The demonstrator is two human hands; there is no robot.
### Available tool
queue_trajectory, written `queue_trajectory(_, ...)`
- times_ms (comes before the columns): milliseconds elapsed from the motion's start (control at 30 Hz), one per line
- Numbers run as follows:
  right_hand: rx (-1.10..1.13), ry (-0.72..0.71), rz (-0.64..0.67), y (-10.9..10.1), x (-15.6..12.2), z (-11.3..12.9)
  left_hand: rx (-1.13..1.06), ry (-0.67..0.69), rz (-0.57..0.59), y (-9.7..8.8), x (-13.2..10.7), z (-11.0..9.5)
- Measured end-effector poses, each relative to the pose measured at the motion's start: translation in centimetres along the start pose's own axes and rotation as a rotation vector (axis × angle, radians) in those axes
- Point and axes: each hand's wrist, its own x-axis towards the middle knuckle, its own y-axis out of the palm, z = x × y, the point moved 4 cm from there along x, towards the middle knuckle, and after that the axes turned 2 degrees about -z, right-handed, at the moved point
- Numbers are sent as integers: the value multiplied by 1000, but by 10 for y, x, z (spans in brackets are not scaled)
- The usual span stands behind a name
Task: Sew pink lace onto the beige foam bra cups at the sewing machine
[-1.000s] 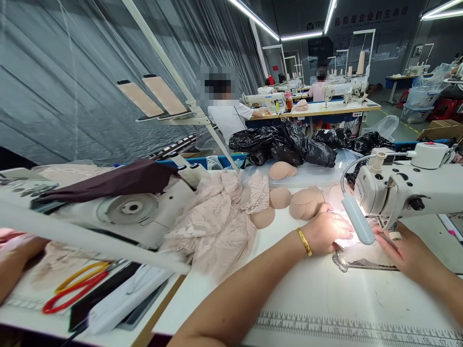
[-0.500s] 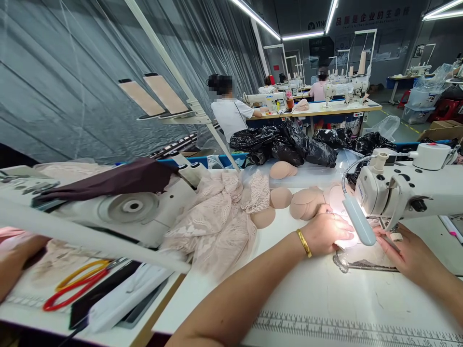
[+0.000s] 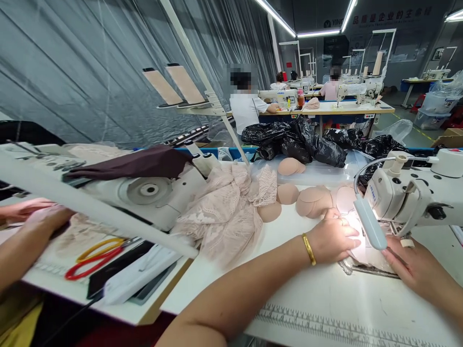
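Under the bright lamp (image 3: 369, 224) of the sewing machine (image 3: 392, 190), my left hand (image 3: 334, 236) is closed on a pale fabric piece (image 3: 358, 250), its fingertips pressing near the needle area. Glare washes out much of that cloth. My right hand (image 3: 407, 258) is at the other side of the machine head, thumb stretched towards the cloth and fingers curled; a white band circles one finger. The lamp and machine partly hide these fingers, and what they hold cannot be made out. Beyond my left hand lie several round beige pads (image 3: 314, 201).
Cream lace (image 3: 220, 217) is heaped left of the pads. A printed ruler (image 3: 307, 318) runs along the front edge. On the neighbouring table are scissors (image 3: 94, 260) and another machine (image 3: 144, 190) with dark cloth; a co-worker's hands (image 3: 39, 217) show there. Black plastic bags (image 3: 296, 140) lie behind.
The view has swung left, so most things appear further right. My hands stay at the machine with the cloth. The co-worker's hands at the left now show more fully.
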Motion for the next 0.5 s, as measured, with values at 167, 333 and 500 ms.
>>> queue_trajectory(167,129,-95,157,3,1,10,15,38,-56,-3,-4,-13)
queue_trajectory(333,106,-132,160,-3,6,22,23,71,-86,-8,-7,-26)
queue_trajectory(500,85,-123,114,1,6,19,42,60,-78,-9,-5,-24)
